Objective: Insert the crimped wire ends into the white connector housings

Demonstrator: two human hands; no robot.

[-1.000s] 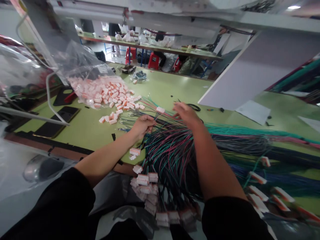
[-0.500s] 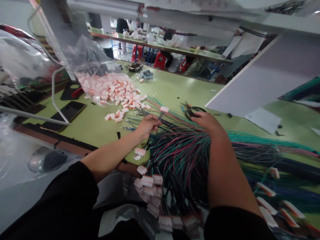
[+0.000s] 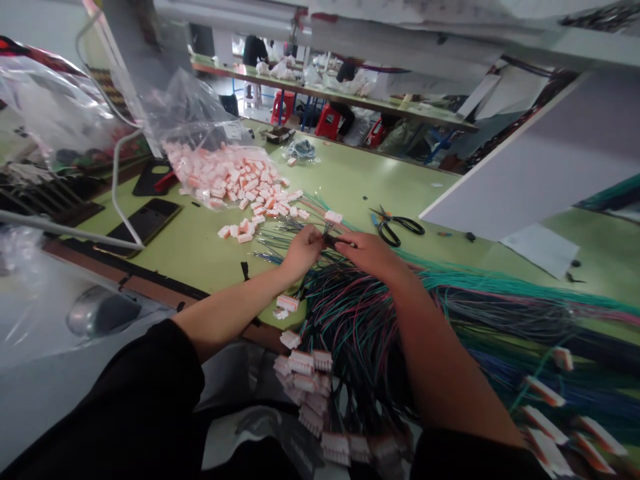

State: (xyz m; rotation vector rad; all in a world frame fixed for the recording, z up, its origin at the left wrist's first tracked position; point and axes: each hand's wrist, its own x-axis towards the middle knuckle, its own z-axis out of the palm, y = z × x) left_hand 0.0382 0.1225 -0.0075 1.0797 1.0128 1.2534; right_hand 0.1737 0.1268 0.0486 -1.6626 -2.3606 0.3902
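My left hand (image 3: 304, 252) pinches several thin wires just below a white-and-orange connector (image 3: 333, 217). Close beside it on the right, my right hand (image 3: 367, 253) has its fingers closed on a small dark item (image 3: 337, 241) at the wires; its shape is too small to make out. A thick bundle of black, green and pink wires (image 3: 365, 300) lies under both hands. Connectors (image 3: 303, 362) hang in a cluster at the bundle's lower end. Black-handled scissors (image 3: 395, 227) lie open on the green table (image 3: 350, 180), beyond my right hand.
Loose connectors (image 3: 250, 180) spill from a clear bag (image 3: 195, 113) at the back left. A dark phone (image 3: 145, 223) lies behind a bent white metal rod (image 3: 116, 173). A white panel (image 3: 525, 153) slants at the right. People sit at a far table (image 3: 300, 83).
My right hand has moved left from the scissors, leaving them on the table, and now meets my left hand at the wires. The view has shifted slightly.
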